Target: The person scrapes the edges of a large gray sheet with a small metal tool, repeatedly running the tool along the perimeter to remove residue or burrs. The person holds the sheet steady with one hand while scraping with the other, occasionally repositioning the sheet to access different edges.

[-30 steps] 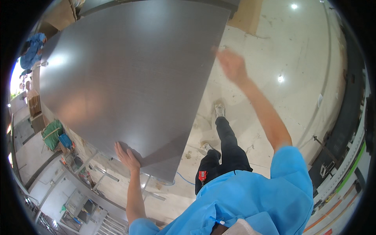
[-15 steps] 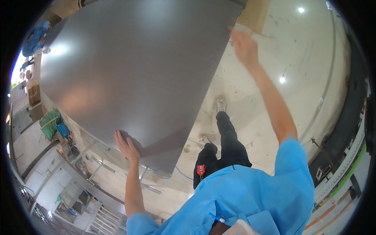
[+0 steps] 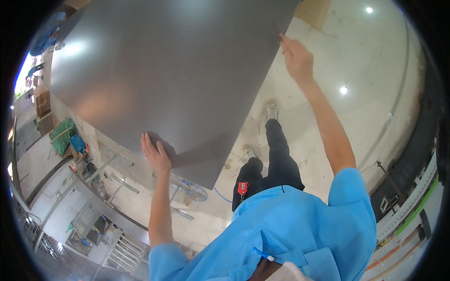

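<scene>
A large, flat, dark grey panel (image 3: pixel 197 89) spreads before me with a smooth, shiny top. My left hand (image 3: pixel 157 154) lies on it near the near-left edge, palm down with the fingers stretched out. Out at the panel's right edge is my right hand (image 3: pixel 299 60), its fingers extended toward the panel and the fingertips at the edge. I cannot make out whether any of those fingers go beneath the panel. The near corner of the panel points toward my waist.
Metal frame legs (image 3: pixel 124 182) and a coiled blue hose (image 3: pixel 197 193) show below the panel. A green bundle (image 3: pixel 62 136) and a blue container (image 3: pixel 78 142) stand at left. Another person in blue (image 3: pixel 47 35) is at far left. Brown cardboard (image 3: pixel 315 13) lies on the pale floor (image 3: pixel 370 61).
The panel has slid away from me, its near corner farther off, and the hose coil has come into view. My left hand has moved forward with it. My right hand stays at the right edge.
</scene>
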`<move>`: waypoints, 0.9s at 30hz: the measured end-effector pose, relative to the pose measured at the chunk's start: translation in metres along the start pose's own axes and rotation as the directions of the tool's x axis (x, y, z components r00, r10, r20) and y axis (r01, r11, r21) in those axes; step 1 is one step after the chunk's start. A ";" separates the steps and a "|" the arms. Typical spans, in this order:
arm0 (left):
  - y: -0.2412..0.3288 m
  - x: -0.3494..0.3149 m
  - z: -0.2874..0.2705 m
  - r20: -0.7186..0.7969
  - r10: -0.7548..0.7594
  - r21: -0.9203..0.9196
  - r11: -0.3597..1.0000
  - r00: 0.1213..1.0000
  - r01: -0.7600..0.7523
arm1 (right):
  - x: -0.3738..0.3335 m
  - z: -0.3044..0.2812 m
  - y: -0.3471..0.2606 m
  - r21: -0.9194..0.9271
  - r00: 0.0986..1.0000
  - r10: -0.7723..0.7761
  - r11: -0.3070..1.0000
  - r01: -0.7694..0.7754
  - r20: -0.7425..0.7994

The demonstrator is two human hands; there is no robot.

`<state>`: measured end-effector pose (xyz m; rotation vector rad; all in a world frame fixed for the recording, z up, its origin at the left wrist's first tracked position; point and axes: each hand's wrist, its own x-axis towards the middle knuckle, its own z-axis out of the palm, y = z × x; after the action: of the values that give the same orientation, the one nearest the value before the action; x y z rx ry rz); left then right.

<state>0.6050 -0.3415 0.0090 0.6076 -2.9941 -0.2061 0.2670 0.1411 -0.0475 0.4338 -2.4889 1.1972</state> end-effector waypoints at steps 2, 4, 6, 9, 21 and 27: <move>0.001 0.001 0.000 -0.005 0.013 0.020 1.000 1.000 -0.013 | -0.051 0.014 -0.029 -0.036 0.992 -0.124 0.991 0.126 0.032; 0.002 0.002 0.000 -0.008 0.011 -0.001 1.000 1.000 -0.011 | -0.117 0.026 -0.067 -0.049 0.954 -0.298 0.953 0.299 0.034; 0.004 0.004 0.000 -0.008 0.007 -0.007 1.000 1.000 -0.007 | -0.179 0.024 -0.115 0.002 0.958 -0.199 0.979 0.202 0.206; 0.008 0.005 -0.001 -0.015 0.017 0.001 1.000 1.000 -0.017 | -0.184 0.013 -0.140 0.184 0.869 -0.377 0.925 0.333 0.319; 0.001 0.007 0.018 -0.144 0.025 -0.040 0.999 0.989 -0.031 | -0.248 0.046 -0.162 0.020 0.977 -0.207 0.978 0.206 0.060; 0.003 0.010 0.021 -0.195 0.012 -0.060 0.998 0.981 -0.024 | -0.293 0.037 -0.218 0.208 0.889 -0.429 0.895 0.394 0.162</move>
<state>0.5921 -0.3400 -0.0105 0.5593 -2.7930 -0.2240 0.6130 0.0177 -0.0452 1.1244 -2.2884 1.2345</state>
